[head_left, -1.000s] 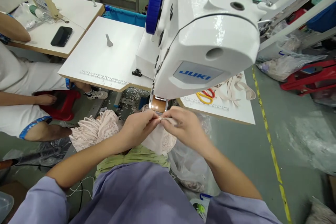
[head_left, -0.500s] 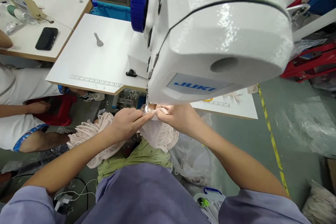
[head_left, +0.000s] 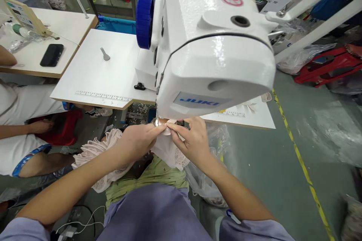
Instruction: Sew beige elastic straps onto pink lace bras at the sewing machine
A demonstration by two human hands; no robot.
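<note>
A white sewing machine [head_left: 217, 71] marked JUKI stands right in front of me. Below its head, both hands meet at a piece of pale pink fabric [head_left: 164, 150]. My left hand [head_left: 138, 137] pinches the fabric's upper edge beside the presser foot, its thumb and index finger together. From the other side my right hand [head_left: 192, 135] grips the same edge between thumb and index finger, the other fingers curled behind. The fabric hangs down toward my lap. A gathered bundle of pale pink pieces [head_left: 104, 154] lies left of it, partly behind my left forearm. The needle itself is hidden.
The white machine table [head_left: 85, 66] carries a printed ruler and a grey lever [head_left: 105, 54]. At the left, a black phone [head_left: 52, 55] lies on a neighbouring table near a seated person [head_left: 28, 101]. A clear plastic bag [head_left: 207, 186] hangs to my right; red stools [head_left: 322, 67] stand beyond.
My view has shifted, so the machine head shows lower and more of its top is visible. My right hand's fingers have lifted and spread slightly, still pinching the fabric. The left hand keeps its pinch.
</note>
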